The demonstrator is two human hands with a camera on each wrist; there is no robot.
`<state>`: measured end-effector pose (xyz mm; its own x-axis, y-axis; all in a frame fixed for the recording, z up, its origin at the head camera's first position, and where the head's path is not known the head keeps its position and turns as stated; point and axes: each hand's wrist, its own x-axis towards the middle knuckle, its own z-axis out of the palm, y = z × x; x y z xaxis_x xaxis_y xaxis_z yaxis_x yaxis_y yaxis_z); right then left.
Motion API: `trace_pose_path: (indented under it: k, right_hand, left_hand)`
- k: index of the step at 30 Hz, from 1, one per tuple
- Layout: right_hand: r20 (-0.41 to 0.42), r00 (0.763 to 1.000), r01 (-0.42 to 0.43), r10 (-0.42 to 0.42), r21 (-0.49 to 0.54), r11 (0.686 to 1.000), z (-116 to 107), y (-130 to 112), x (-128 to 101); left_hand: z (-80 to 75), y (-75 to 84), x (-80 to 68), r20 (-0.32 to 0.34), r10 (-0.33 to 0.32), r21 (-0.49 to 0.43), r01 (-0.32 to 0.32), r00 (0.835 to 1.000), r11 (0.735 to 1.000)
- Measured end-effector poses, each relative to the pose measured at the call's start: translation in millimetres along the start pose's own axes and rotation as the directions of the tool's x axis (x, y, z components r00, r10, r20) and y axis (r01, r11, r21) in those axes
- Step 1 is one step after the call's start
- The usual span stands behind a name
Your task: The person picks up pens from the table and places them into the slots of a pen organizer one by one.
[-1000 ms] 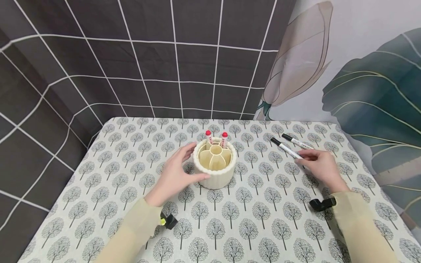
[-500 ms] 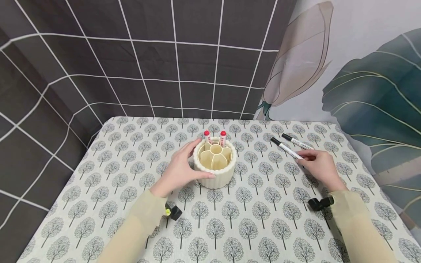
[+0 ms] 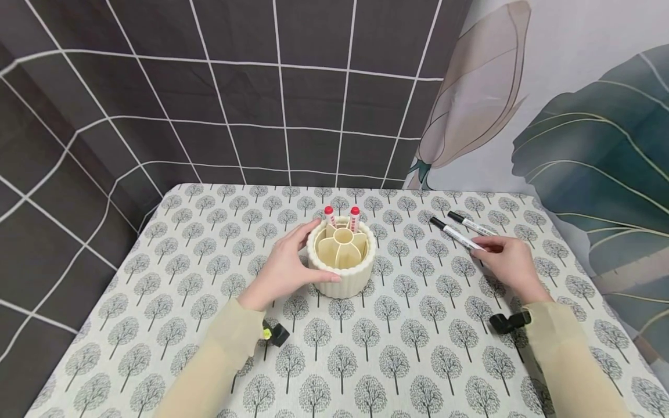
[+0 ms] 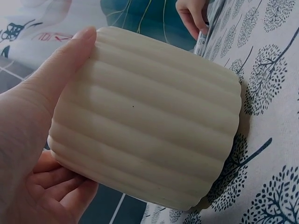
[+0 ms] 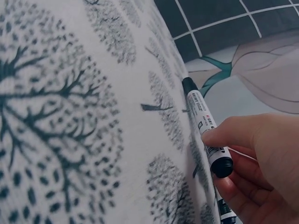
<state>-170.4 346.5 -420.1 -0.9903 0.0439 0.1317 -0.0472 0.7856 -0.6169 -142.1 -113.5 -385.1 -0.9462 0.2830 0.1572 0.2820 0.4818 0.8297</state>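
A cream pen holder (image 3: 342,285) with a scalloped rim and several petal-shaped compartments stands upright on the table. My left hand (image 3: 284,270) grips its left side, the thumb in front and the fingers around the back; its ribbed wall (image 4: 145,116) fills much of the left wrist view. Two red-capped markers, one at the left (image 3: 329,215) and one at the right (image 3: 354,219), stand in its rear compartments. To the right, my right hand (image 3: 508,264) pinches the near end of a white marker (image 5: 201,109) with a black cap. A second black-capped marker (image 3: 473,223) lies just behind it.
A cloth with a tree print (image 3: 387,348) covers the table. Behind its far edge hangs a dark curtain (image 3: 245,98) with a white grid. A floral curtain (image 3: 590,145) hangs at the back right.
My left hand has moved right, closing around the pen holder, with the thumb now across its front. The right hand has hardly moved and stays at the marker.
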Motion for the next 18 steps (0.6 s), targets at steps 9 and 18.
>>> trace_pose_path:
  k: [9, 18]
  right_hand:
    - [0.015, 0.999, -0.044, 0.043, 0.040, 0.998, -10.5, -17.1, -1.5]
    - [-0.063, 0.998, 0.013, -0.008, 0.073, 0.997, -19.2, -36.8, -1.9]
  left_hand:
    - [-1.2, 0.1, 0.3, 0.003, -0.001, -0.017, 0.001, 1.000, 1.000]
    - [-0.9, -3.1, 1.0, 0.001, 0.014, -0.033, -0.014, 1.000, 0.999]
